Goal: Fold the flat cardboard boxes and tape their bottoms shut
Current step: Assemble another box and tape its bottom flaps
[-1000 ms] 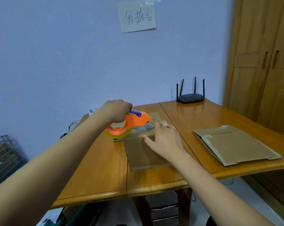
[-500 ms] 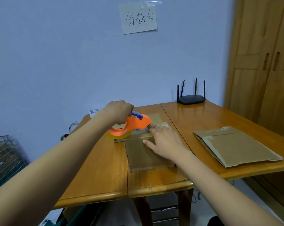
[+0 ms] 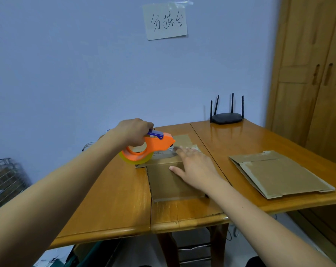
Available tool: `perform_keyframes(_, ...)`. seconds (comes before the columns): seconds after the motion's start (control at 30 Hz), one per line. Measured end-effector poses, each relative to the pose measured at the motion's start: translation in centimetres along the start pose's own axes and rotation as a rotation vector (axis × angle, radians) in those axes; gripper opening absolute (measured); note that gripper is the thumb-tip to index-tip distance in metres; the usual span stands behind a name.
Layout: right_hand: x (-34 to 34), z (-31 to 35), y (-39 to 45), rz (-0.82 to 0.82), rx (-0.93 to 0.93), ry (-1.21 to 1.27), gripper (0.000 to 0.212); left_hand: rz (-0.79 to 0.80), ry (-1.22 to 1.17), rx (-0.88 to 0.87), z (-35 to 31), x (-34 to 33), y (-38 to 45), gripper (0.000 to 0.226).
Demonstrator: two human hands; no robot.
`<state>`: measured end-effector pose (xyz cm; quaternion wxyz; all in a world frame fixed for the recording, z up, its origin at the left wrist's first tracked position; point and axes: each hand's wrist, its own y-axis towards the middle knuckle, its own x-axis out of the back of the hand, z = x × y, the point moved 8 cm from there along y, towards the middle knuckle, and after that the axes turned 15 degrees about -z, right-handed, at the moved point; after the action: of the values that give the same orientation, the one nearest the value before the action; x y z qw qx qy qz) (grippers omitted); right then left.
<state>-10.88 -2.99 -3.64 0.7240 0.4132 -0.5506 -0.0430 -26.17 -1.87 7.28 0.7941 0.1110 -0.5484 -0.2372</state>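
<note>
Left hand (image 3: pixel 133 132) in a closed grip around the handle of the orange tape dispenser (image 3: pixel 149 149), whose nose met the far end of the flat cardboard box (image 3: pixel 171 180); the right hand (image 3: pixel 194 168) held nothing, lying spread and palm down on that box to pin it. The box lay flat near the middle of the tabletop (image 3: pixel 113 199), straddling the seam between its two leaves, with its folded end flap pointing away from me. I judged the step in hand to be the taping of this box's bottom seam; the next move would call for drawing the dispenser steadily along the seam while the right hand kept the flaps pressed down, then tearing the tape at the cutter. Whether tape had yet bonded to the cardboard I could not tell. A second flat box (image 3: pixel 279 172), with pale strips on its near flaps, lay well apart at the right. Beyond stood a black router (image 3: pixel 227 117) at the tabletop's far edge, a handwritten paper note (image 3: pixel 165 21) taped to the blue wall, a wooden wardrobe (image 3: pixel 313 74) at the right, and a wire basket (image 3: pixel 3 176) at the left.
</note>
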Motion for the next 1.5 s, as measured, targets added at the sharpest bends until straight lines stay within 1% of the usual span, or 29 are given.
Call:
perform_keyframes(0.23, 0.3, 0.1, 0.0, 0.003, -0.003, 0.016, 0.072, 0.002, -0.025, -0.001, 0.6, -0.5, -0.1, 0.034)
perform_keyframes(0.4, -0.2, 0.1, -0.5, 0.058, -0.01, -0.017, 0.068, 0.008, 0.027, 0.079, 5.4, -0.9, -1.5, 0.035)
perform_keyframes(0.53, -0.3, 0.4, -0.6, 0.074, -0.003, -0.019, 0.068, 0.014, -0.038, 0.131, 6.0, -3.3, -3.3, 0.037)
perform_keyframes(0.67, -0.3, 0.1, -0.7, 0.091, -0.006, -0.017, 0.068, -0.064, -0.092, 0.136, 6.2, -4.9, -4.1, 0.038)
perform_keyframes(0.87, -0.4, 0.9, -0.1, 0.109, 0.048, -0.079, 0.072, -0.079, -0.079, 0.17, 6.4, -5.8, -5.2, 0.036)
perform_keyframes(1.0, -0.5, 1.2, 0.2, 0.116, 0.079, -0.088, 0.071, -0.173, -0.077, 0.185, 6.5, -5.8, -6.0, 0.031)
perform_keyframes(1.13, -0.5, 0.8, 0.1, 0.12, 0.091, -0.104, 0.071, -0.23, -0.087, 0.212, 6.7, -6.1, -6.6, 0.035)
perform_keyframes(1.33, -0.8, 0.6, 0.3, 0.158, 0.067, -0.113, 0.075, -0.287, -0.036, 0.209, 6.4, -3.6, -5.9, 0.037)
perform_keyframes(1.5, -0.6, 0.6, 0.2, 0.139, 0.052, -0.092, 0.08, -0.388, 0.051, 0.143, 6.2, -0.4, -4.5, 0.035)
